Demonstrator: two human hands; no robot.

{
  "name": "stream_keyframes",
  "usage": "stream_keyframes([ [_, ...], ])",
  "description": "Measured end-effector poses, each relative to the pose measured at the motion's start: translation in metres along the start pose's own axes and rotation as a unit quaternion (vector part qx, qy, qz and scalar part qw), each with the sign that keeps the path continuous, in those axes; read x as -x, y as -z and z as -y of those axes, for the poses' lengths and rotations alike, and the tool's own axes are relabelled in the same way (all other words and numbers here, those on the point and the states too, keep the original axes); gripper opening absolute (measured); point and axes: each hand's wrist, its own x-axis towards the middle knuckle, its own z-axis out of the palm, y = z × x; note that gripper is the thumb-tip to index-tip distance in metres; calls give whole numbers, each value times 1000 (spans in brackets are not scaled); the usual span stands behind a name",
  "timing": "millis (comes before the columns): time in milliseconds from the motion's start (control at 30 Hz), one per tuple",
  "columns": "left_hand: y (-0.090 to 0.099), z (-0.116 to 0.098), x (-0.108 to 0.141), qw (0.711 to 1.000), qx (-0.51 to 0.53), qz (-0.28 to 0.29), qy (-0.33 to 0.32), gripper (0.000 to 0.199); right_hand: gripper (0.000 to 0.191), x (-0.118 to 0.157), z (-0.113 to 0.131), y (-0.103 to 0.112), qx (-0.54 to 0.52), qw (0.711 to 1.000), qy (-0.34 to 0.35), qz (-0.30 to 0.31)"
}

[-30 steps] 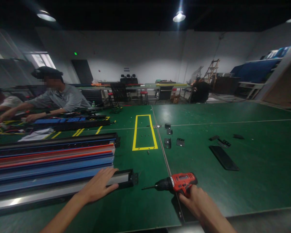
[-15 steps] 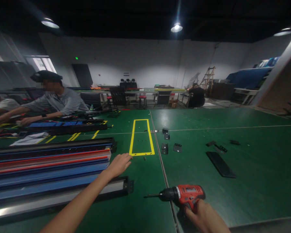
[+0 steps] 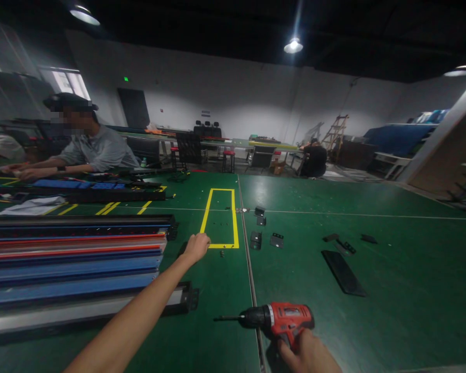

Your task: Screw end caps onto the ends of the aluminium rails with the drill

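Note:
My right hand [image 3: 309,352] is wrapped round the handle of a red and black cordless drill [image 3: 293,317]. Its long bit points left, over the seam of the green table [image 3: 306,280]. At the near left corner of a yellow tape rectangle [image 3: 236,223], my left hand [image 3: 197,247] reaches down with curled fingers; whatever they pinch, if anything, is hidden. A few small screws [image 3: 222,254] lie just right of that hand. To its left and below are long framed bars, the nearest a silver-and-black profile [image 3: 178,298] with a black end piece.
Small black brackets [image 3: 256,239] lie right of the tape, with a flat black plate [image 3: 344,272] and smaller black pieces [image 3: 345,246] farther right. Blue and red long profiles [image 3: 101,259] cover the left side. A co-worker [image 3: 95,145] in grey works at the far left.
The view has shifted, so most table items sit further left. My left fingers have curled in more at the tape corner. The drill stays in my right hand.

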Motion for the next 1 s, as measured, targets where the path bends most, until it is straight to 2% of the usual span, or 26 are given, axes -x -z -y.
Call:
stream_keyframes([
  [67, -3, 1, 2, 1000, 4, -8, -2, 17, 26, 3, 4, 4, 0, 1000, 5, 5],
  [200, -4, 4, 9, 999, 10, -29, -11, 23, 28, 7, 9, 10, -18, 1000, -9, 16],
  [367, 7, 0, 29, 998, 25, -57, -26, 25, 33, 10, 12, 14, -13, 999, -17, 26],
  [533, 23, -17, 72, 992, 60, -75, -86, 29, 34, 11, 16, 18, -3, 999, -19, 27],
  [667, 25, -31, 121, 968, 128, -123, -175, 31, 35, 11, 17, 20, -8, 999, -22, 45],
  [833, 11, -46, 170, 955, 210, -111, -179, 32, 35, 11, 16, 20, -7, 999, -25, 43],
  [1000, -20, -57, 194, 946, 281, -111, -120, 38, 36, 10, 14, 19, 13, 999, -22, 33],
])
